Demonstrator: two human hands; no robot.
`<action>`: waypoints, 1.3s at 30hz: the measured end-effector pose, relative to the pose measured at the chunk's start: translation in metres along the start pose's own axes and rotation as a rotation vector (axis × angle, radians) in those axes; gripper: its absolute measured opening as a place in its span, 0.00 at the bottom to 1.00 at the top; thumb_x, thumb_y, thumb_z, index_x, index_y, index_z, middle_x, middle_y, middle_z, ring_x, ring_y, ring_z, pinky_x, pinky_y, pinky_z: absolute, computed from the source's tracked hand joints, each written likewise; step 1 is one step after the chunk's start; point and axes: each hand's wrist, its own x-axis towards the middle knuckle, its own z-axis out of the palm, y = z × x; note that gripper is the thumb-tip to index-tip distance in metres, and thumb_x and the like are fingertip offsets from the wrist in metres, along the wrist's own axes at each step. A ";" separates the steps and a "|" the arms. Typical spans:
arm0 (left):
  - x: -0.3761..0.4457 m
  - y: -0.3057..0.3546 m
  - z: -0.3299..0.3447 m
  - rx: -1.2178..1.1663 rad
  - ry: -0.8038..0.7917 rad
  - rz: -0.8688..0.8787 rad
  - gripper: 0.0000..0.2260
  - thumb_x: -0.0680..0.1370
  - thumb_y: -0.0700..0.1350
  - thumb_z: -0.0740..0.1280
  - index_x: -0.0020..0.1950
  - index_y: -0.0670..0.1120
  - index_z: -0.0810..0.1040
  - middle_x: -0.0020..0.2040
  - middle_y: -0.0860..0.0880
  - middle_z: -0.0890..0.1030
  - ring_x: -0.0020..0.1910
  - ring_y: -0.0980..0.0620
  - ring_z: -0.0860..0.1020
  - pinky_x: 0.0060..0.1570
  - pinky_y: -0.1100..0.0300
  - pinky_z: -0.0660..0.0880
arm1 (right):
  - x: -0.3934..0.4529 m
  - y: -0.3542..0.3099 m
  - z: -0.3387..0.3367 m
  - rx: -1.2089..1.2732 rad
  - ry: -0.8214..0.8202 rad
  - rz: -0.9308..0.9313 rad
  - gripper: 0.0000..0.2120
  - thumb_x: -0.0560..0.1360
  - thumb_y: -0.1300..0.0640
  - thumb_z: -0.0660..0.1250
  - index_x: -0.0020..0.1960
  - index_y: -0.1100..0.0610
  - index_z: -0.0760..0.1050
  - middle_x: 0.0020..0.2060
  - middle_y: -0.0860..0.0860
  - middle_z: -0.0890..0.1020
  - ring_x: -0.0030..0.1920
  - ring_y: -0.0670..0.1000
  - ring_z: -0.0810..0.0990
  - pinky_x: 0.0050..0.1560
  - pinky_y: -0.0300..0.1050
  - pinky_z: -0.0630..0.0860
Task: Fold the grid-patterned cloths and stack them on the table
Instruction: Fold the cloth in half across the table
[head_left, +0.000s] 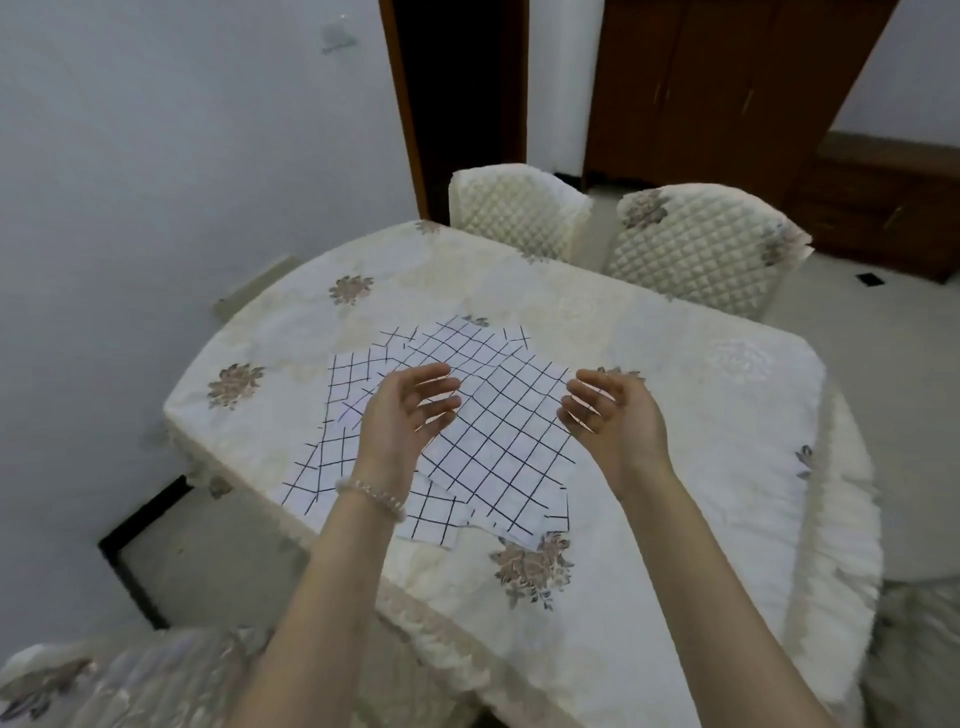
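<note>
Several white cloths with a black grid pattern (498, 441) lie spread flat and overlapping in the middle of the table (675, 415), which is covered by a cream floral tablecloth. My left hand (405, 415), with a bead bracelet on its wrist, hovers over the pile with relaxed fingers and holds nothing. To the right of the top cloth's edge, my right hand (613, 410) hangs in the air, palm turned inward, fingers loosely bent and empty. The two palms face each other above the cloths.
Two quilted cream chairs (519, 213) (696, 249) stand at the table's far side. Another covered chair (104, 680) is at the near left. A grey wall runs along the left, with a dark doorway (457, 104) and brown cabinets (727, 93) behind.
</note>
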 end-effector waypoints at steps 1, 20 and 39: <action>0.009 -0.005 0.005 0.014 -0.029 -0.015 0.14 0.78 0.43 0.57 0.52 0.39 0.80 0.46 0.43 0.83 0.43 0.46 0.79 0.49 0.54 0.76 | 0.003 0.003 -0.001 -0.071 0.029 -0.047 0.10 0.78 0.59 0.61 0.49 0.64 0.78 0.38 0.57 0.82 0.37 0.55 0.80 0.45 0.48 0.80; 0.142 -0.203 -0.034 1.639 -0.707 0.151 0.43 0.69 0.62 0.70 0.77 0.54 0.51 0.78 0.53 0.48 0.77 0.51 0.45 0.74 0.48 0.45 | 0.091 0.107 -0.055 -1.398 -0.101 -0.241 0.39 0.75 0.50 0.68 0.76 0.37 0.47 0.75 0.40 0.59 0.75 0.44 0.55 0.68 0.44 0.62; 0.153 -0.184 -0.009 1.364 -0.666 0.327 0.07 0.79 0.41 0.60 0.46 0.43 0.77 0.38 0.45 0.81 0.39 0.43 0.77 0.58 0.56 0.65 | 0.093 0.109 -0.078 -1.442 -0.035 -0.226 0.33 0.73 0.64 0.66 0.74 0.48 0.61 0.73 0.45 0.63 0.74 0.48 0.56 0.70 0.42 0.57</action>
